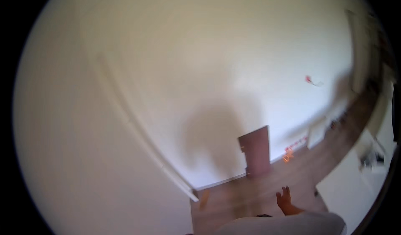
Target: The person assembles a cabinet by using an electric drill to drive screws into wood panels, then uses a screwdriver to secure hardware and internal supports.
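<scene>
A bare hand over the floor

The right hand [284, 200] is low down in the view, held out over the brown-grey floor [292, 177]. Its fingers are up and a bit apart, and I see nothing in it. It touches nothing that I can make out. The left hand does not show, so I cannot tell how it is held. A grey sleeve [309, 221] runs along the bottom edge.

The big thing nearest in front of the hand is a dark brown board [257, 151]. It stands on the floor by the white wall [188, 47], a little tilted, well apart from the fingers. To the right of the board there is a small orange thing [288, 155] low by the wall (too blurry to say what it is). A white surface [340, 193], maybe a table top, is right of the hand.

My guess is that this step is just moving or looking about, with no grip made. To touch the board, the hand would have to get much closer, and to hold it, the fingers would have to bend around an edge.
</scene>
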The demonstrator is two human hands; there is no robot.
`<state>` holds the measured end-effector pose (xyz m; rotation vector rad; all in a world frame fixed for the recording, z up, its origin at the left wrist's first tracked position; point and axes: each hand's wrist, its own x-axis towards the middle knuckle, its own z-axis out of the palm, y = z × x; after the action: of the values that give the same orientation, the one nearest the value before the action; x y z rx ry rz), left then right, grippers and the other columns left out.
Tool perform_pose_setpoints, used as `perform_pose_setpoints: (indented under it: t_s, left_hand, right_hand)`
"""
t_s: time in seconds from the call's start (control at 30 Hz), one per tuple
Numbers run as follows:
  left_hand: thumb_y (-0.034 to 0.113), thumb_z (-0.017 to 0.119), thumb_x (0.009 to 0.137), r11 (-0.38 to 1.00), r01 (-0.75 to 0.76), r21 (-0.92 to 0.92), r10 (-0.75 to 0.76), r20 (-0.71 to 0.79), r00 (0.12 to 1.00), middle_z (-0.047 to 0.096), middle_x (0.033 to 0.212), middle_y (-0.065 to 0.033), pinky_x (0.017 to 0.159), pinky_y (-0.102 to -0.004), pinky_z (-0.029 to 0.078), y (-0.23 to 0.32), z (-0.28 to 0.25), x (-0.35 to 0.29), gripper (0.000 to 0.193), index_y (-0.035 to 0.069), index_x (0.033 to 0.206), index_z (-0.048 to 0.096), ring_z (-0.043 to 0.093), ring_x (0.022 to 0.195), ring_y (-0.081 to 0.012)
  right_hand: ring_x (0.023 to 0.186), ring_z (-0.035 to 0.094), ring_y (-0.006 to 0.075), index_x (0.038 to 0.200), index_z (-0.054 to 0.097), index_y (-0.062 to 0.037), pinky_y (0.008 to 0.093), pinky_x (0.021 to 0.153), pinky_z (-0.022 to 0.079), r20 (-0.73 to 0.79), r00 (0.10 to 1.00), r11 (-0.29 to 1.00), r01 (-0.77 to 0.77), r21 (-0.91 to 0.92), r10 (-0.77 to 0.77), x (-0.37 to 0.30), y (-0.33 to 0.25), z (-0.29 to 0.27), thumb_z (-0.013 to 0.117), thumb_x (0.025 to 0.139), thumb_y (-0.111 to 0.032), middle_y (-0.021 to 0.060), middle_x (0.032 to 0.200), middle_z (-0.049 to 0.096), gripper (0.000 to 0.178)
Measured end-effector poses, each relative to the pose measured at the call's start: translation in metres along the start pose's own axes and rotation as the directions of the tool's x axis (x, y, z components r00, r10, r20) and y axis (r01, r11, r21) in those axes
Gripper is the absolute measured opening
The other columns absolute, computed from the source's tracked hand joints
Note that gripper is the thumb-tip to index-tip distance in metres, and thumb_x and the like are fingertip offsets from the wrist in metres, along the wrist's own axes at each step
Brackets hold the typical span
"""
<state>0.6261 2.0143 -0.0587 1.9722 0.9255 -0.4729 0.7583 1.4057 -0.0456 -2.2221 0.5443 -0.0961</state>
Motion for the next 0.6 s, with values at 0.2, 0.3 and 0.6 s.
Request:
perform_pose_setpoints:
  t_s: [0.2,0.3,0.6]
  left_hand:
    - [0.016,0.053,0.099,0.959,-0.262,-0.107,0.27,0.064,0.961,0.067,0.1,-0.0075,0.066,-0.0392,0.054,0.128,0.028,0.127,0.021,0.008,0.114,0.066,0.065,0.083,-0.0218]
    - [0.02,0.058,0.1,0.891,-0.144,-0.43,0.189,0.064,0.98,0.069,0.111,-0.0143,0.081,-0.0449,0.057,0.206,-0.007,0.187,0.036,0.005,0.133,0.057,0.069,0.1,-0.0293]
    - [0.022,0.056,0.102,0.703,-0.121,-0.701,0.141,-0.029,0.99,0.064,0.124,-0.0142,0.088,-0.0508,0.056,0.322,-0.048,0.281,0.032,0.008,0.131,0.053,0.066,0.11,-0.0334]
  right_hand:
    - [0.155,0.02,0.041,0.157,0.033,0.0002,0.0479,0.125,0.024,-0.007,0.984,0.984,-0.177,-0.014,0.177,0.095,-0.034,-0.026,0.057,0.102,-0.039,0.0253,0.167,0.02,0.072]
    - [0.154,0.022,0.0426,0.157,0.033,0.0008,0.0485,0.124,0.026,-0.013,0.975,0.975,-0.22,0.019,0.22,0.146,-0.085,-0.023,0.059,0.101,-0.035,0.0262,0.167,0.02,0.071]
    - [0.151,0.028,0.0442,0.153,0.037,0.0044,0.049,0.123,0.028,-0.259,0.966,0.999,0.024,0.041,-0.013,0.236,-0.105,0.031,0.063,0.099,-0.026,0.0287,0.163,0.026,0.067]
